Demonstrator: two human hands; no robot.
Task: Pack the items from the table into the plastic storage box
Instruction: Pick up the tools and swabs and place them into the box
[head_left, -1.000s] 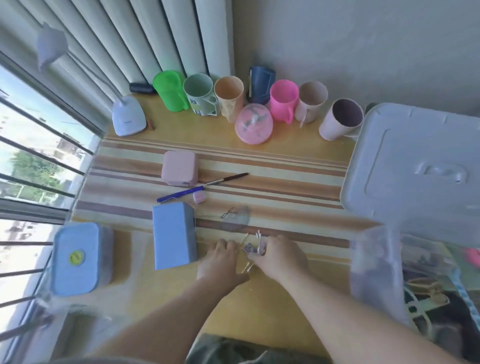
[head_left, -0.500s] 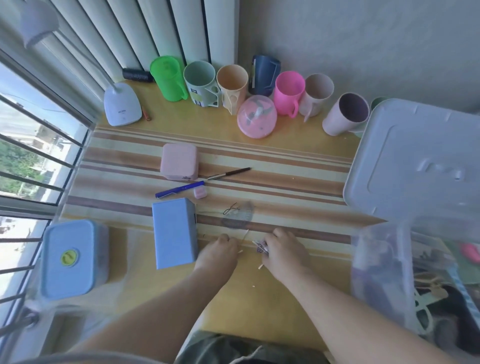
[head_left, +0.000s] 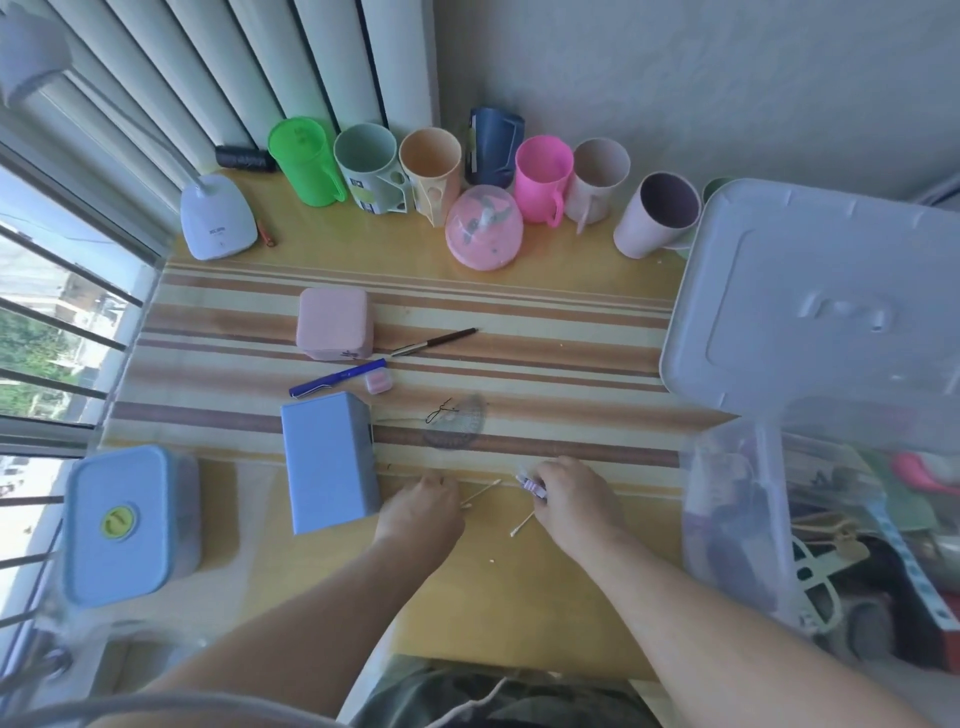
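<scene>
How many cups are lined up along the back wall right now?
7 clearly: green, pale green, peach, navy, pink, beige, lilac. A green rim behind the box lid may be an eighth.

A white desk lamp (head_left: 218, 223) is seen at 10 o'clock on the striped tablecloth's (head_left: 545, 332) far edge. Vertical blinds (head_left: 249, 78) are noted at 12 o'clock. A barred window (head_left: 47, 353) is recorded at 9 o'clock.

Glossy yellow wood-look table (head_left: 519, 613); translucent plastic storage box (head_left: 727, 519); matt plastic cups (head_left: 543, 176); striped mat (head_left: 519, 317) sheen noted.
</scene>
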